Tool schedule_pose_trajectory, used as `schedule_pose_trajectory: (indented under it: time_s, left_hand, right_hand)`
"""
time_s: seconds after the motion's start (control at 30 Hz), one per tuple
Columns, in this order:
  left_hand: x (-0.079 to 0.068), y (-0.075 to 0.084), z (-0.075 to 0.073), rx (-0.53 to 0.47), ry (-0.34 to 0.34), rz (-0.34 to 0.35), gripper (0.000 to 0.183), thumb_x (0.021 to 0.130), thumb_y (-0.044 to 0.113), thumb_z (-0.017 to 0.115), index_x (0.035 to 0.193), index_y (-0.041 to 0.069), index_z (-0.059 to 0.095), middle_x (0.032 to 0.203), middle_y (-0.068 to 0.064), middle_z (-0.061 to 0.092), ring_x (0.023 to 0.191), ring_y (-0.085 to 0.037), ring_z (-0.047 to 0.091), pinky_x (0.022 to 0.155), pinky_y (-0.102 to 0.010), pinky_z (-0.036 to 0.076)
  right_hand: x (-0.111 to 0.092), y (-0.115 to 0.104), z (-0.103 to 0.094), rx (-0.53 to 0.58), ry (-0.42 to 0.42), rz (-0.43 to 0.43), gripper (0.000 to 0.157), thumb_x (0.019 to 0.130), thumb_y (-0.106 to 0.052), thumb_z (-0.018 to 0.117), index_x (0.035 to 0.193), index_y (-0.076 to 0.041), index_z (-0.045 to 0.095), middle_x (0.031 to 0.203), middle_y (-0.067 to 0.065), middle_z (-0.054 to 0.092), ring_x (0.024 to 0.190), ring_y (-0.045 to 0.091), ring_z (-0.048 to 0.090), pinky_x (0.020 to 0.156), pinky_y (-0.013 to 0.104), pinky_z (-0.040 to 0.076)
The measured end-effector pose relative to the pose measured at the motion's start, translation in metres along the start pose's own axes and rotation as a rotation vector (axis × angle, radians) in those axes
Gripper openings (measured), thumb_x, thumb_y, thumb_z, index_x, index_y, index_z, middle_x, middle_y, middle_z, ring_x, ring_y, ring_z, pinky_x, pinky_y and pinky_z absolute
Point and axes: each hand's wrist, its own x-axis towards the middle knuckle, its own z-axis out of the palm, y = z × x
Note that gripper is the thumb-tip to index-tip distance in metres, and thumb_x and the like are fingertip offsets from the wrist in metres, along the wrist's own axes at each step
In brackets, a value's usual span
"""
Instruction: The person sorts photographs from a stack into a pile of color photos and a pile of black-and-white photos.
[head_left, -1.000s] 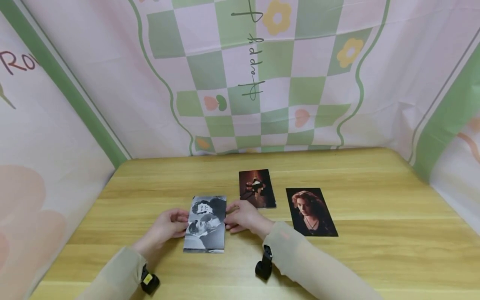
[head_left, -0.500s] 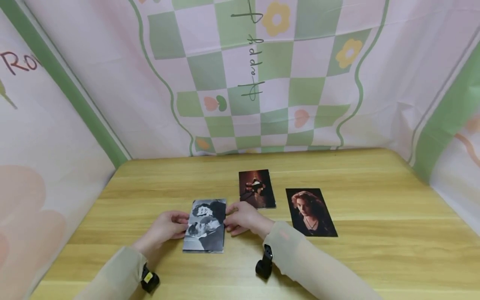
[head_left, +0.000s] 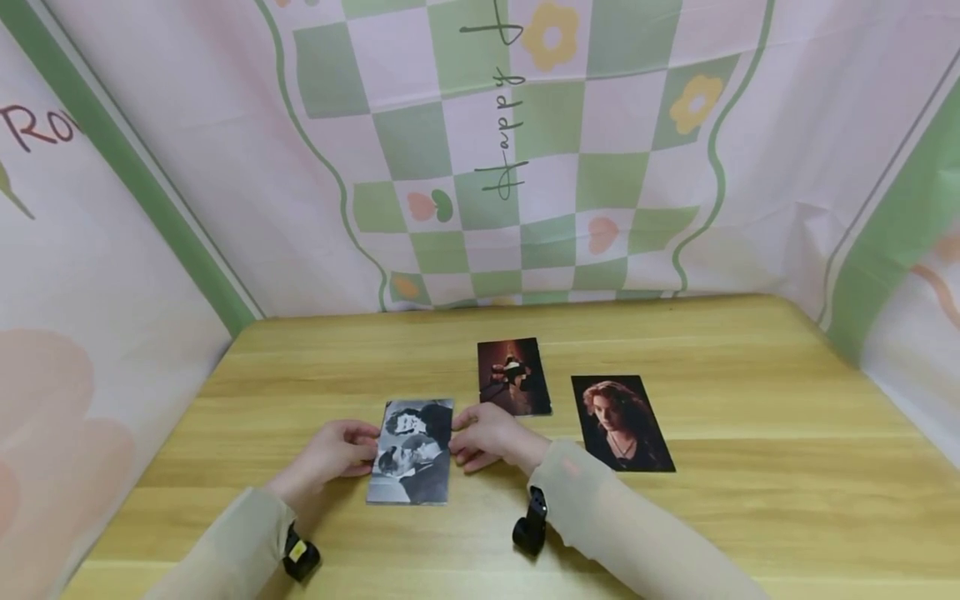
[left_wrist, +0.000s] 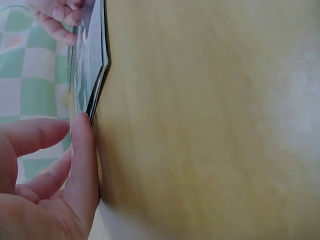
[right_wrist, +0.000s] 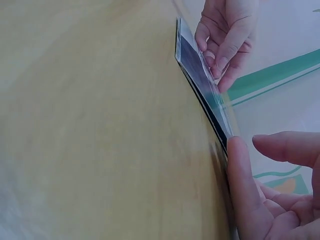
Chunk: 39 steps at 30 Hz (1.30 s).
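A small stack of photo cards (head_left: 411, 457) lies on the wooden table, a black-and-white picture of two people on top. Layered edges of the photo cards (left_wrist: 97, 87) show in the left wrist view. My left hand (head_left: 330, 454) is at the stack's left side, its thumb (left_wrist: 82, 160) pressing the edge with the fingers fairly straight. From the right side, my right hand (head_left: 487, 435) touches the opposite edge, its thumb (right_wrist: 242, 175) extended along it. Neither hand curls round the cards.
Behind the right hand lies a dark reddish photo card (head_left: 514, 377). Farther right is a photo card (head_left: 624, 423) showing a person with long hair. A curtain (head_left: 487, 150) with green checks hangs behind the table's back edge.
The top photo card has slid slightly toward me, and its near edge now lines up with the cards beneath. Both hands have stayed nearly in place.
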Motion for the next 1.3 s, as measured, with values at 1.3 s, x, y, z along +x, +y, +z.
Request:
schedule_pose_trajectory:
  time_s: [1.3]
  left_hand:
    - [-0.002,0.025,0.000,-0.036,-0.069,0.108,0.034,0.091,0.000,0.055,0.123,-0.011,0.052,0.106,-0.020,0.060,0.088,-0.018,0.062,0.078,-0.032,0.059]
  right_hand:
    - [-0.008,-0.001,-0.043,0.211,0.033,-0.148,0.041,0.090,-0.001,0.056,0.129,0.007,0.046,0.104,0.021,0.063,0.079,0.016,0.061,0.070,0.030,0.059]
